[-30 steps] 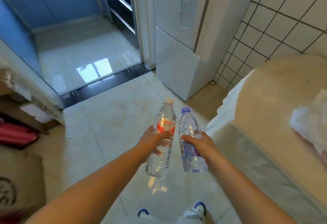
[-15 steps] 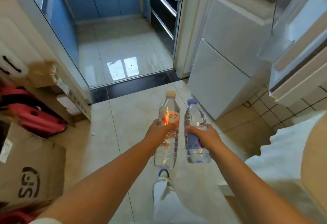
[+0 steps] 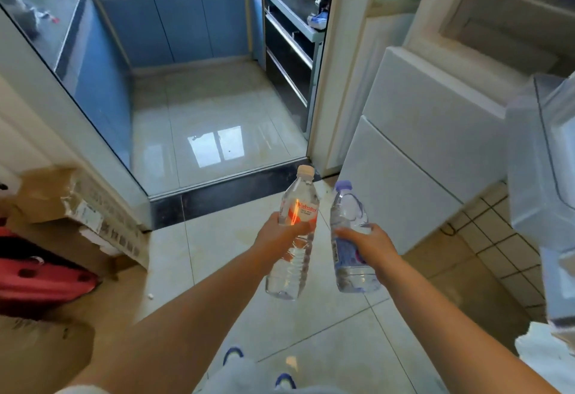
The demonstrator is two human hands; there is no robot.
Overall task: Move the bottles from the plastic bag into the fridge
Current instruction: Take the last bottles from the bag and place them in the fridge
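Pale floor tiles run up to the white fridge, its door swung open at right. Two bottles hang just before the fridge: left hand fingers wrap the red-labelled bottle, right hand fingers wrap the purple-capped bottle. Cardboard boxes sit well left.

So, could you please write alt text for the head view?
Two bare hands each hold a clear water bottle upright: the left hand the red-labelled bottle, the right hand the purple-capped bottle. A white fridge stands ahead on the right.
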